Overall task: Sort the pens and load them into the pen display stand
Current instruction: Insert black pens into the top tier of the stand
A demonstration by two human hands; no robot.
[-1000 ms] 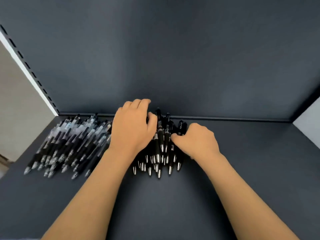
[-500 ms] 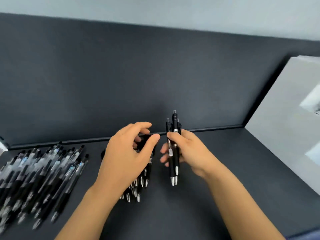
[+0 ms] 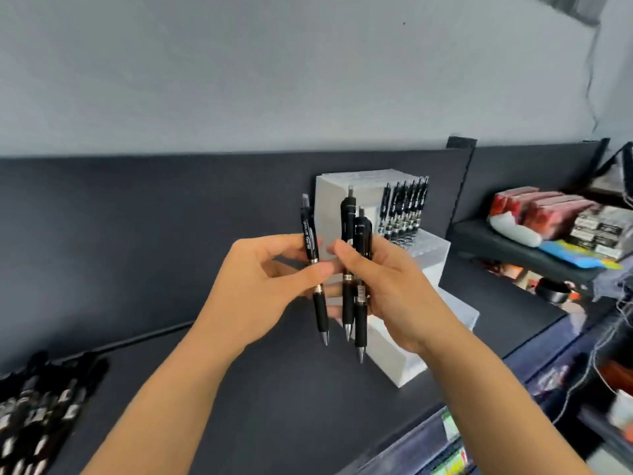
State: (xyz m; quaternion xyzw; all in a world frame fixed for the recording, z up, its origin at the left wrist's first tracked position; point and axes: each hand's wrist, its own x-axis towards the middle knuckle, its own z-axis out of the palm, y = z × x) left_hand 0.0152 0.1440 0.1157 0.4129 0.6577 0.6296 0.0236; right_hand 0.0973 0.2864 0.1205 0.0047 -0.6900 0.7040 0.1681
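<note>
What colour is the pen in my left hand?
The pen is black with a silver tip; head view.

Pale grey wall [image 3: 239, 70] up top, dark back panel [image 3: 137, 207] below, dark shelf [image 3: 274, 399] underneath; right, a side shelf [image 3: 486, 243] carries red boxes [image 3: 541, 209].

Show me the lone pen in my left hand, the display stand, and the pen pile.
lone pen [image 3: 321, 311], head view, on its rubber grip.
display stand [image 3: 329, 204], head view, on its top tier's wall.
pen pile [image 3: 44, 402], head view, on the heap's middle.
</note>
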